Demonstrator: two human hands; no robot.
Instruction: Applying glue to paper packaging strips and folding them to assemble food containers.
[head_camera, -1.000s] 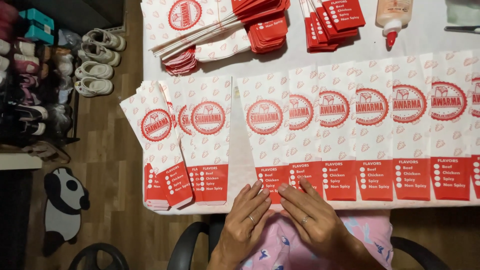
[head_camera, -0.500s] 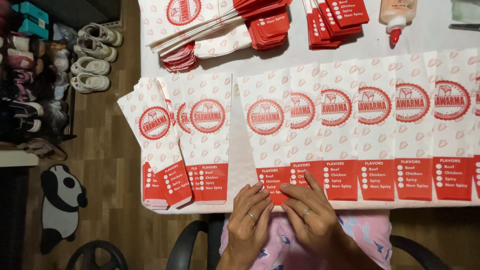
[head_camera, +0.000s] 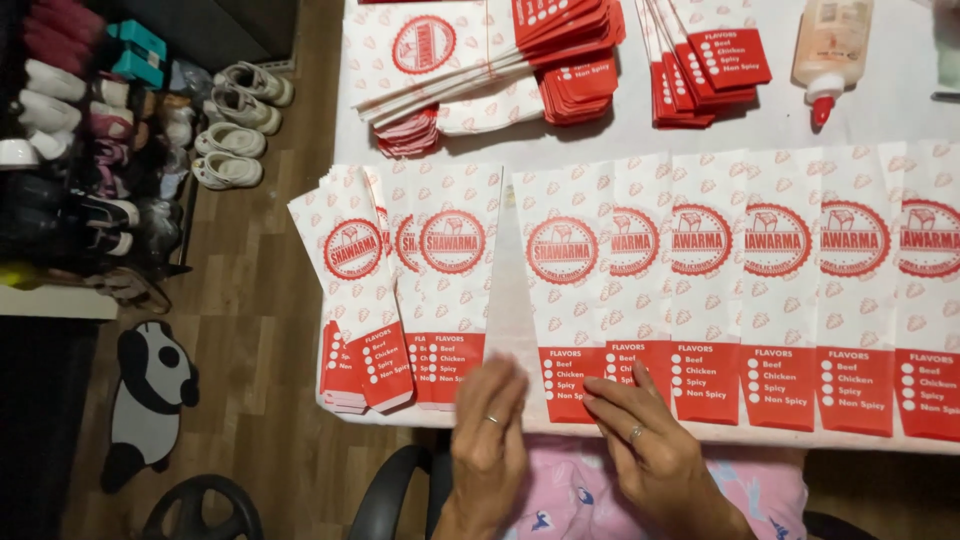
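Hands at the near edge of a white table (head_camera: 900, 110): the left hand (head_camera: 490, 425) lies flat, fingers together, on the bare white side of a red-and-white paper bag (head_camera: 560, 300), while the right hand (head_camera: 645, 440) presses spread fingertips (head_camera: 600, 392) on the bag's red bottom panel; neither hand appears to grip anything, though the view of the palms is poor. That bag is the leftmost in an overlapping row of matching bags (head_camera: 780, 290) stretching to the right of it. Left of the bag sits a fanned pile of finished bags (head_camera: 400, 280). Beyond it lie more stacked bags (head_camera: 480, 60) and a glue bottle (head_camera: 830, 50). Shoes (head_camera: 230, 130) crowd a rack on the floor, far left of the bag.
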